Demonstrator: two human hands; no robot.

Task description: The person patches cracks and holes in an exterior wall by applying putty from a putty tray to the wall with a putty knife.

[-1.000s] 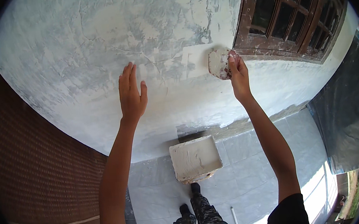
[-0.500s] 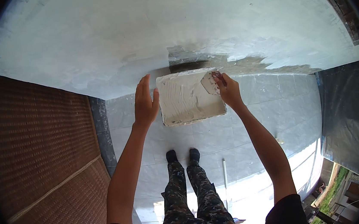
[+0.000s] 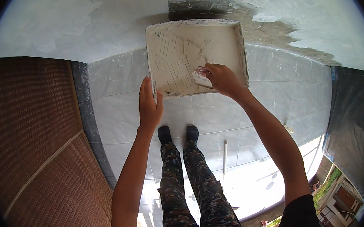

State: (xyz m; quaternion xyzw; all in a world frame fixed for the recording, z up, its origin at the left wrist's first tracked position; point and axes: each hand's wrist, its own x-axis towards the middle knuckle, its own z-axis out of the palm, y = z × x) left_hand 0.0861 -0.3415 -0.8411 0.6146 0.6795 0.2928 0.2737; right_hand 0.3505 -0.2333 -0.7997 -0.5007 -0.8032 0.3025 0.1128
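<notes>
A pale rectangular tray (image 3: 239, 42) holds a spread layer of off-white paste (image 3: 212, 36), with slanting ridges on its left half. My right hand (image 3: 224, 79) is closed round the reddish-brown handle of a putty knife (image 3: 201, 77), its blade in the paste by the tray's near side. At the tray's near left corner is my left hand (image 3: 149, 105), fingers stretched along the outer side and thumb by the rim. Whether it bears any of the tray's weight I cannot tell. What supports the tray from below is hidden.
Behind the tray rises a wall (image 3: 107, 20) with whitish coating and a dark bare patch (image 3: 189, 5). Grey sheeting (image 3: 116, 115) with grid lines covers the floor. A woven brown panel (image 3: 34, 127) stands left, dark sheeting (image 3: 354, 127) right. A thin white pipe (image 3: 225, 155) lies near my feet.
The putty knife has moved from the tray's far right corner to its near middle. New ridges mark the paste. The tray looks larger and higher in view, and the view has shifted.
</notes>
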